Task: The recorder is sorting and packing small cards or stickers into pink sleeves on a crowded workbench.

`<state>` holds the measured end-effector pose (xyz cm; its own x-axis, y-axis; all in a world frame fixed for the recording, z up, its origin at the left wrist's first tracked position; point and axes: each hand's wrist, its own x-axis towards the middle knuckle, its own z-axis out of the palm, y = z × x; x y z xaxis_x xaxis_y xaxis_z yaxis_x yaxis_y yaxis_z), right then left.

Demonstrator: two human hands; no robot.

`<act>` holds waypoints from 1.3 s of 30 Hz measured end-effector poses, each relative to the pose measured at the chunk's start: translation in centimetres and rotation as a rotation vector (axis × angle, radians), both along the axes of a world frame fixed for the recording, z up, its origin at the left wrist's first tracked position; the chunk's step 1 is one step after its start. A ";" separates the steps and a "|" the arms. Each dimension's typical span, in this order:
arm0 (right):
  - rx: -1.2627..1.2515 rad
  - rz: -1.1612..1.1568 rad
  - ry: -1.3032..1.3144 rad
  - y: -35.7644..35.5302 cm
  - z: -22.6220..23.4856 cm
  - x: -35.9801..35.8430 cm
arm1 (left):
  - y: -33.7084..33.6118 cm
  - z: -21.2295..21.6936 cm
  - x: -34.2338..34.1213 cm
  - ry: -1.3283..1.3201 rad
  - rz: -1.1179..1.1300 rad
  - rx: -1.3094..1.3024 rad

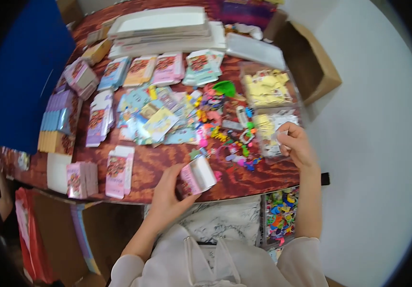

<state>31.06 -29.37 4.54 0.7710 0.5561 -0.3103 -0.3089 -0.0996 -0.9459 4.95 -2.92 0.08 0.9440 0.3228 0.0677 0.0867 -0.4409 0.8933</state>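
My left hand [170, 190] grips a small pink carton [192, 181] at the table's front edge; its top is open and the white inside shows. On the right, my right hand [296, 144] is closed in a pinch on a small whitish packet [282, 135], mostly hidden by the fingers. Beneath that hand a clear tray [269, 157] holds pale yellow and white packets [288, 119]. Between the hands lies a loose heap of small colourful plastic toys [225, 134]. Left of the heap, printed cards [153, 119] are spread in a pile.
Flat cartons in blue [114, 74], orange [140, 71], pink [168, 68] and green [203, 67] stand in a row. Behind them are stacked white trays [163, 28]. At left sit filled boxes [82, 179]. A toy bin [282, 213] is below the edge; a cardboard box [318, 62] stands right.
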 end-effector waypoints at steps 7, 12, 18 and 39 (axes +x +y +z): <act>-0.179 0.316 -0.537 10.7 2.4 -10.3 | -0.3 0.0 0.0 0.001 0.056 0.219; -0.338 0.345 -0.875 13.7 1.1 -14.0 | -0.6 -0.1 -0.7 -0.020 0.146 0.269; -0.342 0.504 -0.898 14.1 0.8 -13.8 | 0.1 -0.9 -1.3 -0.043 0.176 0.334; -0.109 0.133 -1.278 14.7 0.2 -17.8 | 0.1 -0.7 -1.8 -0.133 0.319 -0.002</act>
<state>13.28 -14.70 4.70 0.4940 0.6700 0.5541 0.8229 -0.1544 -0.5469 3.12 -2.81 -0.62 0.7785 0.6005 0.1825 0.1029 -0.4090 0.9067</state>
